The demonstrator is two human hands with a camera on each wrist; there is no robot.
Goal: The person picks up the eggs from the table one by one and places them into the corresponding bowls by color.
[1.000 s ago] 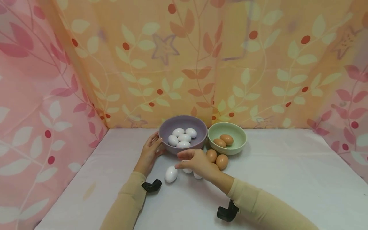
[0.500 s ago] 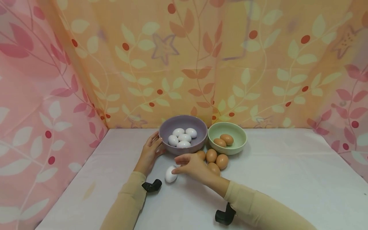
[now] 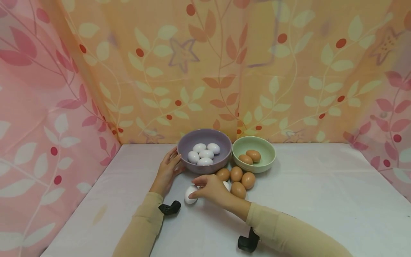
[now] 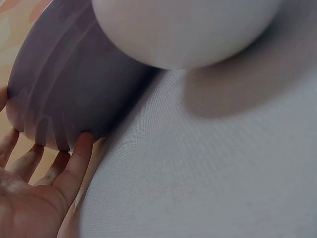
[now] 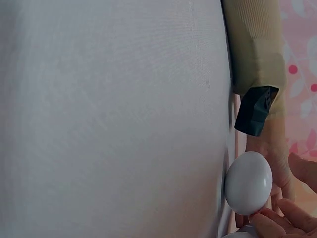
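My left hand [image 3: 166, 173] rests its fingers against the left side of a purple bowl [image 3: 205, 136]; the left wrist view shows its fingertips on the outer wall. Several white eggs [image 3: 206, 154] lie inside that bowl. On the table in front, a loose white egg [image 3: 188, 197] sits between my hands. My right hand [image 3: 212, 191] reaches around this egg, thumb overlapping its near side in the head view. From the right wrist, fingertips [image 5: 265, 223] are right at the egg's end, with the thumb standing apart. Another white egg [image 3: 226, 185] is partly hidden behind the right hand.
A green bowl [image 3: 257, 142] holding two brown eggs [image 3: 253, 156] stands just right of the purple one. Several brown eggs [image 3: 238, 190] are clustered on the white tablecloth [image 3: 308, 192] before it. A patterned curtain [image 3: 212, 71] rises behind the table.
My right hand has moved left and down toward the loose white egg, and its thumb now overlaps it. Brown eggs formerly hidden by that hand have come into view. The left hand stays put.
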